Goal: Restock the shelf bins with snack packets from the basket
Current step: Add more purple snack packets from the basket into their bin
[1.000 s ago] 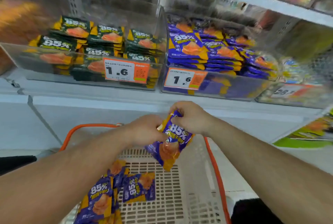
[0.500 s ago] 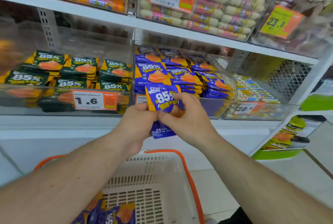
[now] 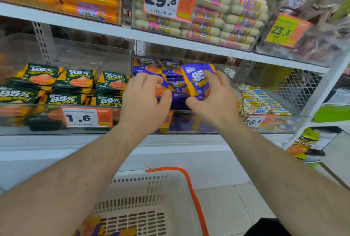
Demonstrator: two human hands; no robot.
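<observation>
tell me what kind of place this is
Most likely a shop aisle: a price tag on a clear shelf bin, stacked green snack packets, and a plastic shopping basket below.

Purple "85%" snack packet (image 3: pixel 197 81) held tilted, upright-ish, over clear shelf bin (image 3: pixel 181 120) of stacked matching purple packets (image 3: pixel 151 68). More packets seen in beige orange-handled basket (image 3: pixel 159 194) below.

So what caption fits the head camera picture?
Right hand slots a purple snack packet into its shelf bin.
</observation>
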